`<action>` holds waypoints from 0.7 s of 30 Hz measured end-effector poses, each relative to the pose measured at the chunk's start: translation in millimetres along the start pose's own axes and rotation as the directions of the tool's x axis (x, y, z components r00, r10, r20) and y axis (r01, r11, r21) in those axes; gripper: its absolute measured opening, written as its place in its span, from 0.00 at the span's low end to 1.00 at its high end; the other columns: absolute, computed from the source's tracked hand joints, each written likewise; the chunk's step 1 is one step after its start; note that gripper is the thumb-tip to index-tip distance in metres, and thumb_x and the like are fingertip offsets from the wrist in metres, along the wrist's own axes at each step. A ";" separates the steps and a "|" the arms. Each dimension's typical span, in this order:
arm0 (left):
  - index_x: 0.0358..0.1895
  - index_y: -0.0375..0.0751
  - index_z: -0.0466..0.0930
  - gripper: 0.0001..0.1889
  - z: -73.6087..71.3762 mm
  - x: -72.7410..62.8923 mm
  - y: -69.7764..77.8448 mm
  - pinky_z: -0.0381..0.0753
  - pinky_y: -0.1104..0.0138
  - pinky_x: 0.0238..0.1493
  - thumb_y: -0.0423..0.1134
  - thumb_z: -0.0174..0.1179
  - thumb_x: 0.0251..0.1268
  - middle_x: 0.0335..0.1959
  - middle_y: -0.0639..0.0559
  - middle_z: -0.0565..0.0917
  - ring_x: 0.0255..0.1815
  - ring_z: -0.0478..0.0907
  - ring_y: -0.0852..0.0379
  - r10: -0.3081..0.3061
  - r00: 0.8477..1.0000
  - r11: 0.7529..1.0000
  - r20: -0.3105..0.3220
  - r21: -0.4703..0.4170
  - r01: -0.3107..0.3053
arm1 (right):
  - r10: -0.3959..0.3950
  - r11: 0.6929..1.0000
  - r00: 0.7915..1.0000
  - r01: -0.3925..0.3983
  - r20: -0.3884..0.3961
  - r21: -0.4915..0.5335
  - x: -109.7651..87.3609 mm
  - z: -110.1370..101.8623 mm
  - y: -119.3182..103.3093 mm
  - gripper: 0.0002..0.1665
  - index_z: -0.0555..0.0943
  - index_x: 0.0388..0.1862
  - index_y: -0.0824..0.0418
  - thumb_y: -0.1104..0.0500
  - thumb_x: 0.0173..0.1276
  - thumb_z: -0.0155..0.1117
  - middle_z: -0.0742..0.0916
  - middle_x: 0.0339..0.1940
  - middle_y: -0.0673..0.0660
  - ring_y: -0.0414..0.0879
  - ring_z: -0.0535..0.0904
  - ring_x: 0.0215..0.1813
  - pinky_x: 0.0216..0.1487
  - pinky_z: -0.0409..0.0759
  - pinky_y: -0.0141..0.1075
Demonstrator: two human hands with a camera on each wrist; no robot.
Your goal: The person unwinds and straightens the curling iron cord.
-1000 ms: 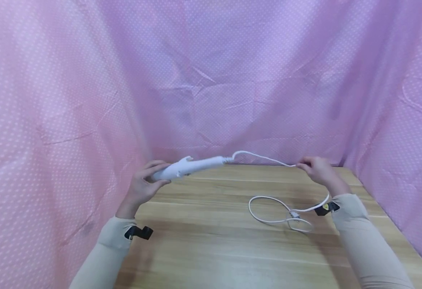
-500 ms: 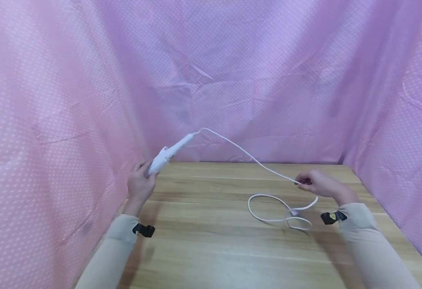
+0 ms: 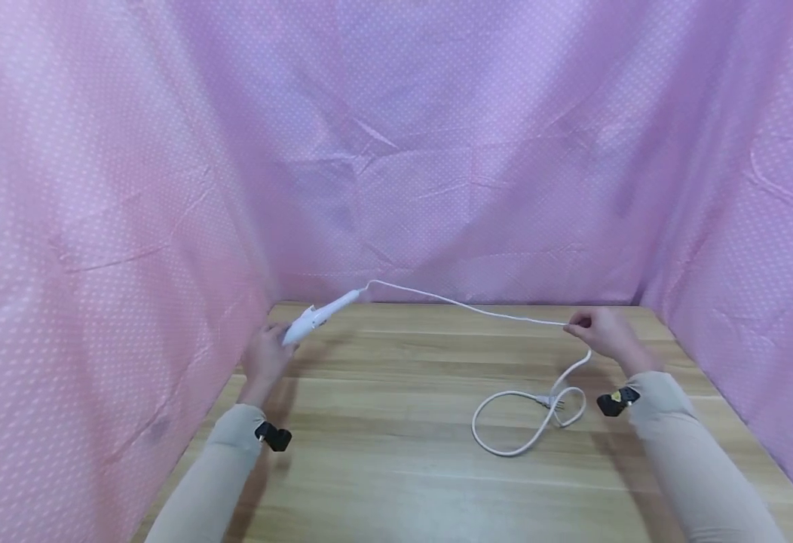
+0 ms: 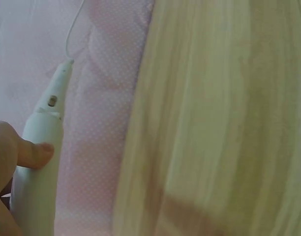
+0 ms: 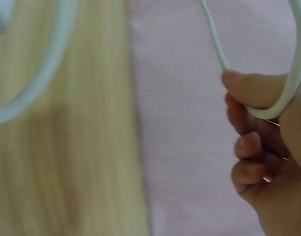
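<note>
My left hand grips a white curling iron by its thick end, tilted up to the right above the table. In the left wrist view the thumb presses along the white body, and a small brownish switch shows on the narrower handle. From the handle's tip a white cord stretches across to my right hand. Thumb and forefinger pinch the cord there, as the right wrist view shows. Below that hand the cord drops into loose loops on the table, with its plug among them.
A wood-grain table lies beneath both hands. Pink dotted fabric hangs at the back and on both sides, close beyond the table's edges. A small black camera sits on each wrist.
The curling iron swung upward, then lowered again and lies farther left. The right hand dipped and rose slightly, still pinching the cord. The cord loops on the table shifted shape.
</note>
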State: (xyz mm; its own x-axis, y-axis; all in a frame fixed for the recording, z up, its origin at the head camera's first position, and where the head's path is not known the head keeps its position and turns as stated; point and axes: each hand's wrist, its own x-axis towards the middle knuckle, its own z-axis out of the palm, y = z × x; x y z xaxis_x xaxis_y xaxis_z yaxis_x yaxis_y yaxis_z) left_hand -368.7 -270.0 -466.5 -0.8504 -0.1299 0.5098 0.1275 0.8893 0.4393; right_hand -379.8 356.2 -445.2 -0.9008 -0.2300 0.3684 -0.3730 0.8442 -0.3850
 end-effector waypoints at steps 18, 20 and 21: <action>0.59 0.50 0.80 0.25 24.1 -20.8 -19.5 0.74 0.49 0.53 0.35 0.67 0.53 0.59 0.46 0.79 0.55 0.75 0.45 -0.280 0.901 0.931 0.332 -0.136 0.339 | 0.206 0.968 0.967 -0.178 -0.153 0.178 -5.5 79.5 34.9 0.07 0.88 0.33 0.62 0.58 0.63 0.70 0.90 0.30 0.58 0.45 0.81 0.32 0.34 0.75 0.33; 0.59 0.51 0.80 0.26 27.3 -22.9 -21.5 0.74 0.51 0.51 0.36 0.68 0.52 0.59 0.47 0.79 0.54 0.75 0.46 -0.282 0.896 0.928 0.344 -0.138 0.345 | 0.219 0.967 0.962 -0.192 -0.163 0.166 -8.9 84.1 37.0 0.07 0.88 0.33 0.62 0.58 0.63 0.70 0.90 0.30 0.58 0.45 0.80 0.31 0.34 0.75 0.34; 0.58 0.52 0.81 0.26 29.0 -23.5 -22.7 0.74 0.52 0.50 0.36 0.68 0.51 0.59 0.47 0.79 0.54 0.75 0.46 -0.275 0.899 0.932 0.342 -0.136 0.337 | 0.224 0.967 0.961 -0.199 -0.164 0.161 -10.1 86.1 38.3 0.08 0.88 0.33 0.62 0.58 0.63 0.70 0.90 0.30 0.58 0.45 0.80 0.31 0.34 0.74 0.36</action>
State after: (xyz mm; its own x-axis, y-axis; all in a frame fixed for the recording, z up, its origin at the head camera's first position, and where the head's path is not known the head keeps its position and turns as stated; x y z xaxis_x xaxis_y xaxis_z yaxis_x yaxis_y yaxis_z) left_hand -366.5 -274.4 -509.9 -0.9738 -0.2111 0.0846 -0.0981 0.7253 0.6814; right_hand -404.2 349.2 -536.5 -0.9127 0.0478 0.4059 -0.2175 0.7840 -0.5814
